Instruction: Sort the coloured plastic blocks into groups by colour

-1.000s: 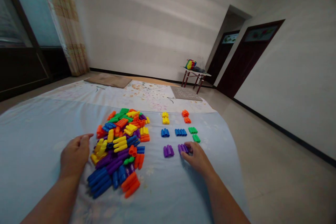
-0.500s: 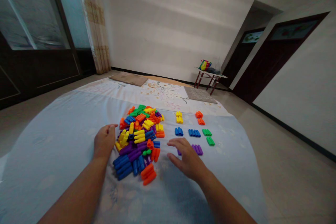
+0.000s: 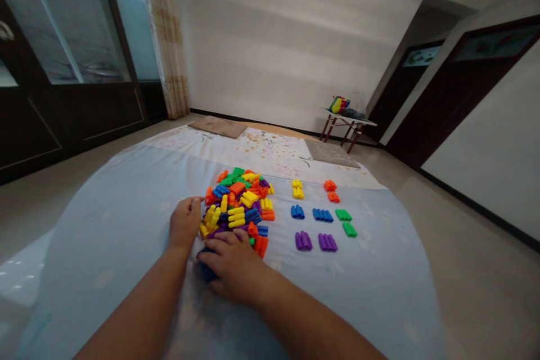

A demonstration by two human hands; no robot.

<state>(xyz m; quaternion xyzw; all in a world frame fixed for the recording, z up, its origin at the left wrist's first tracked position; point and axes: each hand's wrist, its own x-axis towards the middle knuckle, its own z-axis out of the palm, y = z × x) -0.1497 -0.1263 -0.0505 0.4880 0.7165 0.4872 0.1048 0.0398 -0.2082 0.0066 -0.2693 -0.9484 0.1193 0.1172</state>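
Observation:
A heap of plastic building blocks (image 3: 236,215) in yellow, orange, green, blue and purple, each like joined tubes, lies on the cloth-covered table. At its left edge rests my left hand (image 3: 185,225), fingers curled in; whether anything is inside them is hidden. My right hand (image 3: 236,261) lies over the near side of the heap with its fingers spread, touching dark blue blocks (image 3: 206,271) that it partly covers. Sorted pieces lie to the right: purple blocks (image 3: 304,241), blue blocks (image 3: 323,215), yellow blocks (image 3: 297,189), orange blocks (image 3: 331,191) and green blocks (image 3: 349,229).
The table has a pale blue cloth (image 3: 126,191) and a white floral cloth (image 3: 270,149) farther off. Two flat brown boards (image 3: 219,126) lie at the far edge. Beyond stands a small side table (image 3: 350,118) with a colourful bag (image 3: 338,104).
My right hand has moved left from beside the purple blocks onto the near side of the heap. The left hand stays by the heap. The view has shifted slightly.

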